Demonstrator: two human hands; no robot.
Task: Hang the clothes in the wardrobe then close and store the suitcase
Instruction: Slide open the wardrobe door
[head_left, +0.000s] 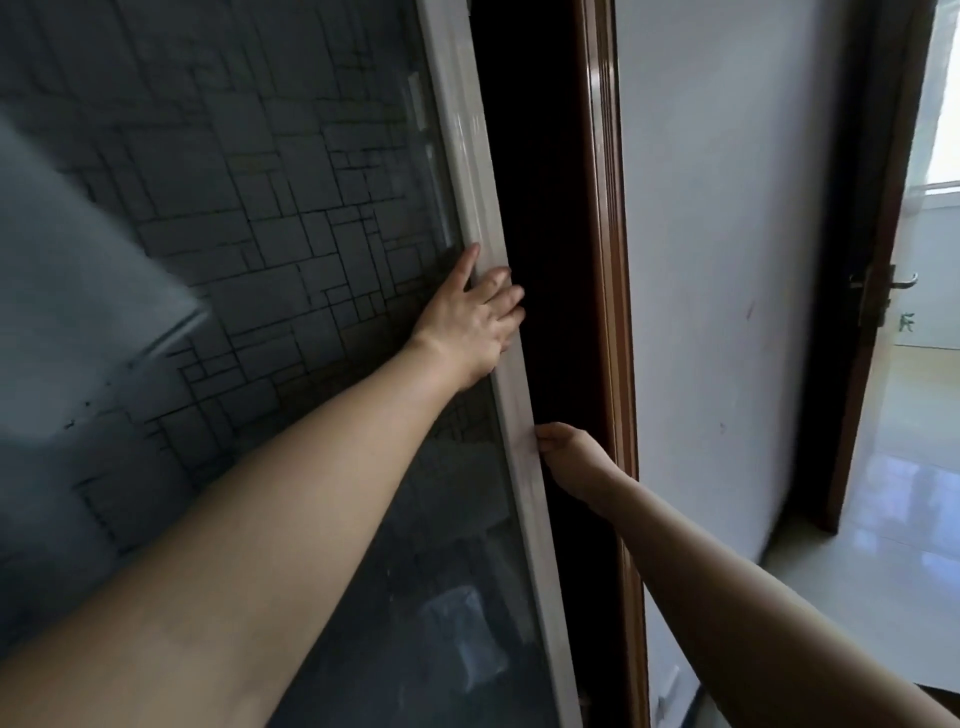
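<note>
Wardrobe door (260, 208): standing upright, its white edge strip (467, 171) running top to bottom, a dark gap (535, 208) lying just right of it.
Left hand (475, 325): wrapping the strip high up, thumb on the glass side, fingers curling over into the gap.
Right hand (569, 457): gripping the same strip lower down, from the gap side.
Key relation: both hands are holding the door's right edge, so any push is likely going sideways, across that long axis, toward or away from the brown jamb (605, 208).
Clothes, suitcase: not showing.

Both bare arms reach forward. The left arm runs from 7 o'clock toward 1 o'clock. The left hand (470, 317) points its thumb up and curls its fingers over the door edge (465, 171). At its 5 o'clock, the right hand (563, 457) grips the same edge with curled fingers.
</note>
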